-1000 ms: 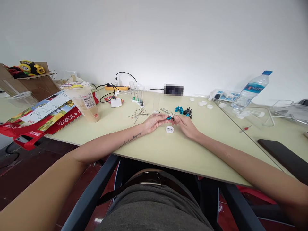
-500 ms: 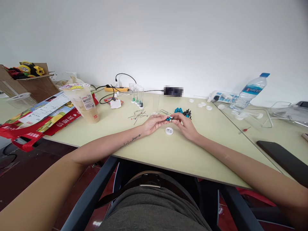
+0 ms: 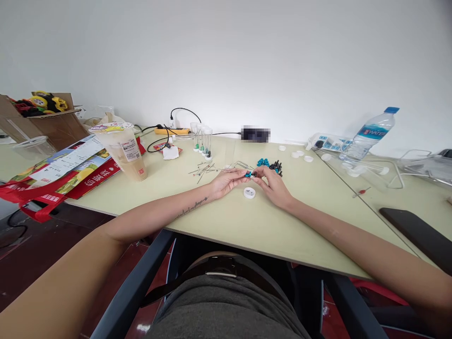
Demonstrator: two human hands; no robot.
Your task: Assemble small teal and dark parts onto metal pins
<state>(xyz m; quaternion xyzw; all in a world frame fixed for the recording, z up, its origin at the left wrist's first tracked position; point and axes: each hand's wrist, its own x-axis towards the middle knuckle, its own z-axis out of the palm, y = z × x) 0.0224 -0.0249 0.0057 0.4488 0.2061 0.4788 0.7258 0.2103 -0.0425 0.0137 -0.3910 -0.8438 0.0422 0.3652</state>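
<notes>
My left hand (image 3: 228, 182) pinches a small blue piece (image 3: 248, 174) between thumb and fingers. Opposite it, my right hand (image 3: 273, 186) grips a small black piece (image 3: 253, 174) that meets the blue one; the fingertips partly cover both, so I cannot tell how they join. Just below the hands a round white cap (image 3: 249, 192) lies on the table with tiny dark bits in it. Behind my right hand is a pile of blue pieces (image 3: 262, 162) and black pieces (image 3: 275, 166). Thin metal rods (image 3: 203, 170) are scattered left of my left hand.
Clear tubes (image 3: 207, 143) stand at the back. A tall drink cup (image 3: 123, 153) and a red bag (image 3: 95, 176) are at left. On the right are white caps (image 3: 308, 159), a power strip (image 3: 332, 142), a water bottle (image 3: 370, 134) and a black phone (image 3: 416, 233).
Both hands stay close together at nearly the same spot. The black piece between them is turned a little, and the whole view has shifted slightly.
</notes>
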